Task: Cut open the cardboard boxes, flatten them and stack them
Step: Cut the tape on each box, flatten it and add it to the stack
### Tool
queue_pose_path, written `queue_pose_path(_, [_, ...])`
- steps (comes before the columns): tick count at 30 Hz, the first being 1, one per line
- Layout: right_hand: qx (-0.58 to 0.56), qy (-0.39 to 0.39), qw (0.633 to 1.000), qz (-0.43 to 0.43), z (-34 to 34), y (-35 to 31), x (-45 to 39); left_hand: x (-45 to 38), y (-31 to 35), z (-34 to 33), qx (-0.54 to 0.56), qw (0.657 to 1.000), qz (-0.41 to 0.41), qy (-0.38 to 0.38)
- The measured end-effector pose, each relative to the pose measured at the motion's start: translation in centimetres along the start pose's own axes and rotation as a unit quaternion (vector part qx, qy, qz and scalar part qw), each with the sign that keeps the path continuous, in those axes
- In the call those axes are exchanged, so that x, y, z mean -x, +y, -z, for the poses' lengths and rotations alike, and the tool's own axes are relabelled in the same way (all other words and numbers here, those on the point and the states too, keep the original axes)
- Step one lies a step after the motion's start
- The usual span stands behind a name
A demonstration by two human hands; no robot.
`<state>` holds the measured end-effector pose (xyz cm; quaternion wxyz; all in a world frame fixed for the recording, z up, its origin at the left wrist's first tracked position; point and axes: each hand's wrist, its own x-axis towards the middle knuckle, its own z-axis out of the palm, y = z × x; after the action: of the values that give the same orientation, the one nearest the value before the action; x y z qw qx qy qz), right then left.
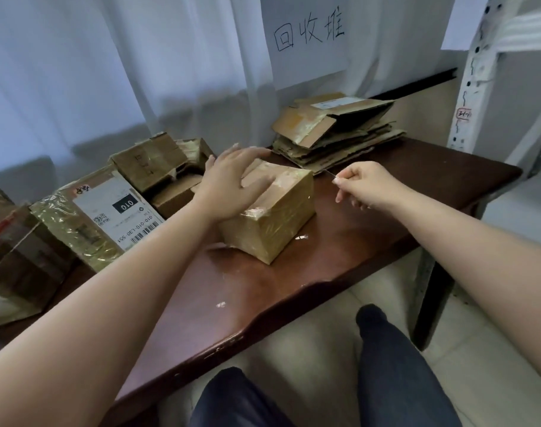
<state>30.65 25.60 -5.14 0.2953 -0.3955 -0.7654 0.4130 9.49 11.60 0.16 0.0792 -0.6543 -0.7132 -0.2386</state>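
Two hands are in play over one sealed box, which sits on the brown table just past the middle, toward twelve o'clock from me. My left hand lies flat on the box's taped top, fingers straight, pressing it down. My right hand, at three o'clock of the box and apart from it, pinches something thin between thumb and forefinger; only a fine sliver shows beyond the fingertips, so I cannot tell whether it is a blade, a needle or a strip of tape.

My worry is the left fingers: they spread across the tape seam, so if that sliver is a cutter, a stroke along the seam would run straight at them. The glossy tape could also let the box skid under a light press.

Flattened cardboard is stacked at one o'clock, under a wall sheet handwritten 回收堆. At nine o'clock wait more taped boxes; a large parcel carries a label reading 010 and 010-010-L30-551. The rack upright bears a small tag I cannot read.
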Motion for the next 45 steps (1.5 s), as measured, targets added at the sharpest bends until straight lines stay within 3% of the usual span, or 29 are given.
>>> queue_pose_path(2, [-0.017,-0.011,1.0,-0.007,-0.1,0.2,1.0,-0.3,0.4,-1.3,-0.006,0.989,0.029,-0.144])
queue_pose_path(4, [-0.045,-0.019,0.998,-0.028,-0.2,0.4,1.8,-0.8,0.1,-2.2,0.01,0.979,0.058,-0.195])
queue_pose_path(16, [-0.165,0.008,0.979,-0.116,-3.1,0.4,1.2,-2.0,-0.4,-3.1,0.018,0.978,0.071,-0.194])
queue_pose_path(30, [-0.165,0.091,0.967,-0.172,-4.9,-1.1,-0.9,-3.1,0.8,-4.0,-0.011,0.975,0.12,-0.185])
queue_pose_path(35, [-0.157,0.075,0.972,-0.159,-4.4,-0.8,-1.2,-3.0,0.9,-3.9,-0.01,0.976,0.122,-0.178])
queue_pose_path(39, [-0.183,0.082,0.955,-0.219,-4.4,-1.2,-1.6,-3.0,0.8,-4.1,-0.016,0.976,0.122,-0.178])
queue_pose_path(45, [-0.109,0.106,0.97,-0.19,-4.7,-1.0,-2.3,-3.1,1.0,-4.0,-0.019,0.976,0.118,-0.182])
